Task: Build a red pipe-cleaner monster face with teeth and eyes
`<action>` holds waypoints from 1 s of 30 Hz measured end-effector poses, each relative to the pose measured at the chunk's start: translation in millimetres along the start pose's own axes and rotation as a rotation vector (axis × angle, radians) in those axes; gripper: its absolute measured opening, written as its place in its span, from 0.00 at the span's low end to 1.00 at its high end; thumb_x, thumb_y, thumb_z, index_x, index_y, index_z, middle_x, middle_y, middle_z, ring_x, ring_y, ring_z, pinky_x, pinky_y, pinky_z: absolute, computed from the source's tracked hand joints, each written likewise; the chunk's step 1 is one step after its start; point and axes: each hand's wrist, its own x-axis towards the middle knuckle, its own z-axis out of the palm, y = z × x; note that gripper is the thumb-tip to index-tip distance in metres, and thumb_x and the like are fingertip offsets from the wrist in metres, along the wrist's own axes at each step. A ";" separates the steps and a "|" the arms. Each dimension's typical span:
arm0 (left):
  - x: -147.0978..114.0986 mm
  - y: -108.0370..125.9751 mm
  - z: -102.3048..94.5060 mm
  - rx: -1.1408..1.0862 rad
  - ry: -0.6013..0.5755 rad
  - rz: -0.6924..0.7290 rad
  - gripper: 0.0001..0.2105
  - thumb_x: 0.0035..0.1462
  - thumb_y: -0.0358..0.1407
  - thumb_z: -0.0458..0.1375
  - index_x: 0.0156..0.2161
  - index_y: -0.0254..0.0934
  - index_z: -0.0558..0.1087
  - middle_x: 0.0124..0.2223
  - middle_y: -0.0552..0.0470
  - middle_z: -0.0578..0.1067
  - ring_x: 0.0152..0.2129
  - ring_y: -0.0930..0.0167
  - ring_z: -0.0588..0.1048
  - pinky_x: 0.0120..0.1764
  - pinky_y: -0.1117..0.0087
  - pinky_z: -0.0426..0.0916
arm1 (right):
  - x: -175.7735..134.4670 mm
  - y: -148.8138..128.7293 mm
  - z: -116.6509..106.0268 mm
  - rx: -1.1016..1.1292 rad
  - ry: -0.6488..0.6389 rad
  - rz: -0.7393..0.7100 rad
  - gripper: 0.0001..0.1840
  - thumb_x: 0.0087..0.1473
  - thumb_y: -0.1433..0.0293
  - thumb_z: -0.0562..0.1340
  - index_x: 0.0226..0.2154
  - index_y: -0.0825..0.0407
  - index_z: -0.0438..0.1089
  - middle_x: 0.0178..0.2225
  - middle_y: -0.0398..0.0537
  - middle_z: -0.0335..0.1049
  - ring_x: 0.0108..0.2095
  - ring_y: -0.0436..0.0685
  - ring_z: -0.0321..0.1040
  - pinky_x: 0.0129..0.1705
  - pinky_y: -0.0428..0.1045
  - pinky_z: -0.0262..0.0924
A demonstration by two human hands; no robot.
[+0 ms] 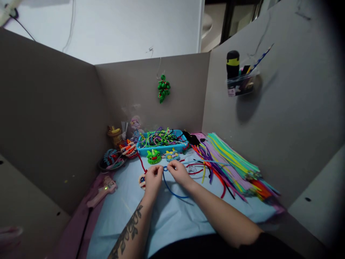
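Between my two hands is a blue pipe cleaner [172,193], its upper end bent into a small loop and its long tail curving down to the right over the light blue cloth [126,216]. My left hand [153,178] pinches one side of the loop. On the other side, the fingertips of my right hand [178,172] are closed on it too. Partly hidden behind my left hand lies a cream-coloured piece with a blue eye [142,181], and a dark red pipe cleaner [141,162] runs up from there. A green creature figure [153,157] and a yellow-and-blue one [171,155] sit just beyond my hands.
A blue tray [151,149] of tangled pipe cleaner pieces stands at the back. Bundles of coloured pipe cleaners [229,158] spread along the right. A pink glue gun [102,192] with a lit green light lies left, near a dark bowl [113,166]. Grey panels [151,93] enclose the workspace.
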 end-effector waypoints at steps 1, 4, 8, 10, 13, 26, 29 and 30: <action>0.6 0.7 -2.5 -0.013 0.016 -0.004 0.09 0.49 0.39 0.56 0.29 0.35 0.73 0.28 0.50 0.73 0.27 0.69 0.69 0.31 0.71 0.62 | 1.4 0.8 -2.6 -0.018 -0.033 -0.023 0.08 0.47 0.74 0.56 0.19 0.54 0.63 0.21 0.40 0.60 0.25 0.49 0.57 0.29 0.44 0.52; 2.1 3.5 -10.2 0.021 -0.001 0.020 0.08 0.48 0.39 0.58 0.29 0.37 0.75 0.29 0.50 0.74 0.26 0.70 0.69 0.31 0.72 0.62 | 4.4 1.5 -12.3 -0.117 -0.149 -0.110 0.09 0.46 0.78 0.56 0.18 0.55 0.64 0.22 0.41 0.60 0.26 0.49 0.57 0.29 0.44 0.50; 2.7 6.6 -14.7 0.102 -0.211 0.094 0.05 0.46 0.37 0.60 0.26 0.39 0.76 0.25 0.51 0.75 0.23 0.71 0.68 0.29 0.72 0.60 | 4.1 0.6 -22.3 -0.269 -0.258 -0.224 0.08 0.48 0.78 0.56 0.22 0.54 0.68 0.24 0.43 0.62 0.29 0.51 0.59 0.32 0.45 0.51; 2.6 7.7 -14.3 0.079 -0.295 0.098 0.04 0.45 0.36 0.61 0.25 0.40 0.76 0.24 0.52 0.75 0.22 0.71 0.67 0.28 0.73 0.59 | 3.1 -0.4 -24.0 -0.334 -0.293 -0.289 0.07 0.48 0.78 0.57 0.24 0.54 0.68 0.26 0.44 0.63 0.31 0.52 0.59 0.35 0.46 0.52; 3.0 7.7 -13.3 0.049 -0.364 0.073 0.03 0.43 0.36 0.62 0.26 0.40 0.77 0.23 0.52 0.75 0.20 0.72 0.67 0.26 0.74 0.58 | 4.3 -2.8 -25.9 -0.379 -0.359 -0.352 0.06 0.50 0.77 0.58 0.26 0.54 0.69 0.27 0.45 0.65 0.33 0.53 0.60 0.37 0.47 0.54; 5.1 8.2 -13.9 -0.324 -0.147 -0.304 0.17 0.45 0.42 0.60 0.39 0.33 0.73 0.22 0.54 0.70 0.15 0.78 0.66 0.20 0.77 0.61 | 20.1 37.8 -88.3 -0.947 -0.465 0.291 0.10 0.47 0.74 0.59 0.33 0.54 0.74 0.36 0.54 0.74 0.38 0.58 0.69 0.35 0.46 0.56; 3.2 12.4 -11.1 -0.456 -0.089 -0.334 0.22 0.43 0.42 0.62 0.44 0.34 0.69 0.26 0.54 0.71 0.19 0.76 0.72 0.22 0.77 0.65 | 15.5 42.9 -87.3 -1.014 -0.476 0.333 0.12 0.45 0.74 0.60 0.36 0.57 0.74 0.39 0.61 0.73 0.40 0.63 0.70 0.36 0.49 0.58; 2.7 13.2 -10.3 -0.482 -0.078 -0.339 0.23 0.43 0.42 0.62 0.46 0.35 0.68 0.27 0.54 0.72 0.21 0.75 0.73 0.23 0.77 0.65 | 14.9 43.6 -86.6 -1.025 -0.482 0.338 0.13 0.45 0.74 0.61 0.36 0.58 0.74 0.39 0.62 0.72 0.40 0.63 0.70 0.36 0.49 0.58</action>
